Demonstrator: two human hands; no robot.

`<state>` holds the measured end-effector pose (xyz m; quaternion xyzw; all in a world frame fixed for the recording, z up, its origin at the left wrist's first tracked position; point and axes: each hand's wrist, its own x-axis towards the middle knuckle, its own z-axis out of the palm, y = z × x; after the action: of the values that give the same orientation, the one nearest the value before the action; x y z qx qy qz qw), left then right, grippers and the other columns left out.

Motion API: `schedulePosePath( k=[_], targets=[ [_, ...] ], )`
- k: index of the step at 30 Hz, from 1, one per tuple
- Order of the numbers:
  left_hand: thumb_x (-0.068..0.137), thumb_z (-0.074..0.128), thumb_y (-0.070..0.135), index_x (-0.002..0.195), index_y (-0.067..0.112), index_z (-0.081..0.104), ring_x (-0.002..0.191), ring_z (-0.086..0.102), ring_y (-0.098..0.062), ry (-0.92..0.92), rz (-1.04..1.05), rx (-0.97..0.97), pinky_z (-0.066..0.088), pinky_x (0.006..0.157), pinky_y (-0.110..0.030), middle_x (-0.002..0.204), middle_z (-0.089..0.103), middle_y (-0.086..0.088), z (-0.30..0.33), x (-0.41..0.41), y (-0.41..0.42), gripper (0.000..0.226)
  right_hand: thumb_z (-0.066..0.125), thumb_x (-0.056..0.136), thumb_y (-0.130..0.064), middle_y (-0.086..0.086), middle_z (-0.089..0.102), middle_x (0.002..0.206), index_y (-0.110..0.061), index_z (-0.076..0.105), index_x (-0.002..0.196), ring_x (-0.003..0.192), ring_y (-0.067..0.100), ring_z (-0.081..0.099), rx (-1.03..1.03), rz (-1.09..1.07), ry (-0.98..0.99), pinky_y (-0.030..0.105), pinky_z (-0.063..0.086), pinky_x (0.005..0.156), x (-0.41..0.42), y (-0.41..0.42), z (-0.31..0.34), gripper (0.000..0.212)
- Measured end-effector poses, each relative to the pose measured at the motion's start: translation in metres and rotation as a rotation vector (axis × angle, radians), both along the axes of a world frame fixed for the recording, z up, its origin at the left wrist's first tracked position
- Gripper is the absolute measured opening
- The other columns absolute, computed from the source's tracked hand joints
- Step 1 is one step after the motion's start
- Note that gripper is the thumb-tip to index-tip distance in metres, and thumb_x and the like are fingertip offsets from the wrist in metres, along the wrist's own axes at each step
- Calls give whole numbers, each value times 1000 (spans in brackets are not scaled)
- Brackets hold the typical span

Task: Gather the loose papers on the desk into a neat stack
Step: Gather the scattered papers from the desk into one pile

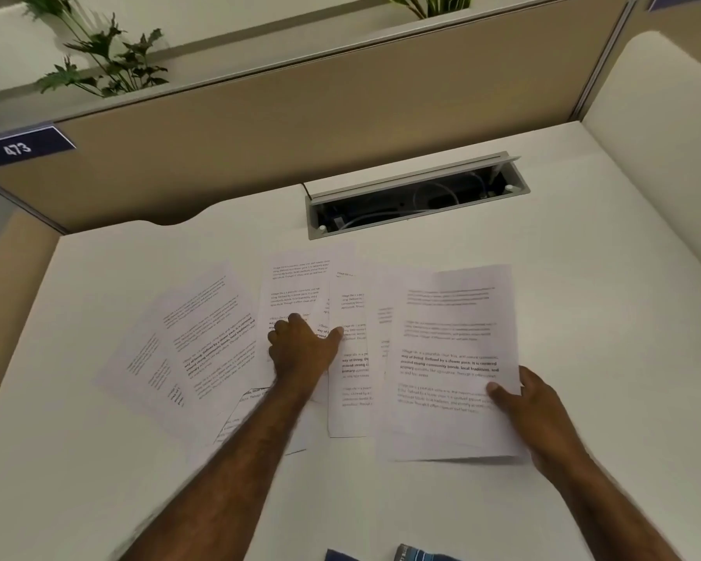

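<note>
The white desk carried printed papers fanned out across its middle, overlapping and skewed, ahead of the person and short of the open cable tray. The right hand gripped a sheaf of sheets at its lower right edge, thumb on top and fingers beneath, the sheaf's near edge lifted clear of the desk. The left hand lay palm down on the central sheets, fingers curled and thumb spread toward the held sheaf; whether it pinched any page could not be determined. More loose pages lay to its left.
</note>
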<state>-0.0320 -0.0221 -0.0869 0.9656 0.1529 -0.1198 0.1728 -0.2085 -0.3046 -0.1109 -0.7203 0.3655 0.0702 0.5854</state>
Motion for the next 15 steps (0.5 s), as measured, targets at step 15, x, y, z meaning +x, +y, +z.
schedulePosePath(
  k=[15],
  targets=[
    [87,79,31,124,13,70,101,73,-23,151,-19,-732,61,89,-40,124,74,-6,-9,-6,1,43,71,101,-16,3,73,136,-16,63,140,118,29,72,96,11,-34,54,57,107,23,43,-5,40]
  ],
)
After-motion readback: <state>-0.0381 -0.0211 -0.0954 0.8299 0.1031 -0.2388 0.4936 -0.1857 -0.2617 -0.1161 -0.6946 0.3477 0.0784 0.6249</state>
